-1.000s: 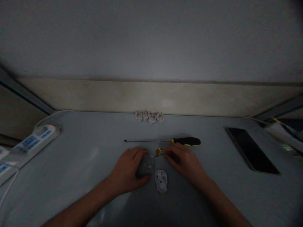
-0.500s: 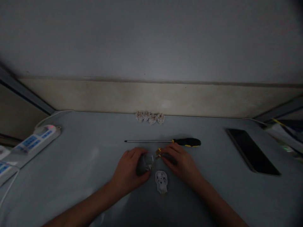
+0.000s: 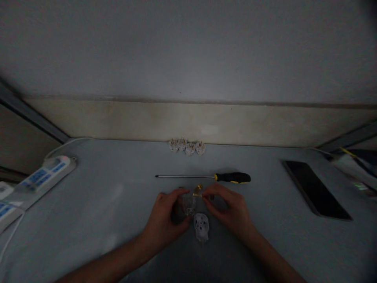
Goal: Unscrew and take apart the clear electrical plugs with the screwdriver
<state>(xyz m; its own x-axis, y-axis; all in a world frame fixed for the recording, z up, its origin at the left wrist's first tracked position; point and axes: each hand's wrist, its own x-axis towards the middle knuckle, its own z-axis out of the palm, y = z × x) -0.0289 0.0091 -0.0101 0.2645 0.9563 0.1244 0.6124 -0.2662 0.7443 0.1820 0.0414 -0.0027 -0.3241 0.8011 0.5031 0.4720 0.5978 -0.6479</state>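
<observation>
At the left edge of the frame we see a long white plastic power strip with blue socket faces (image 3: 44, 179) lying aslant on the pale grey worktop (image 3: 118, 188), a thin white cable (image 3: 12, 236) running down beside it. In the lower centre, our left hand (image 3: 166, 214) has its grip curled around a small clear plastic container (image 3: 188, 204), fingers at the far side and thumb at the near side; what lies inside is too dim to tell. Above, at the worktop's back edge, four small white plugs with upright metal pins (image 3: 190, 148) stand side by side. Below them lies a screwdriver with a steel shaft and a black-and-yellow handle (image 3: 203, 177). Just right of the container, small brass-coloured metal parts (image 3: 198, 191) sit at the fingertips of our right hand (image 3: 231, 204), whose grip pinches their right end. Directly below these, a white plastic housing with dark holes (image 3: 201, 227) lies on the worktop. Toward the right edge rests a black flat smartphone (image 3: 316, 190), tilted across the worktop.
</observation>
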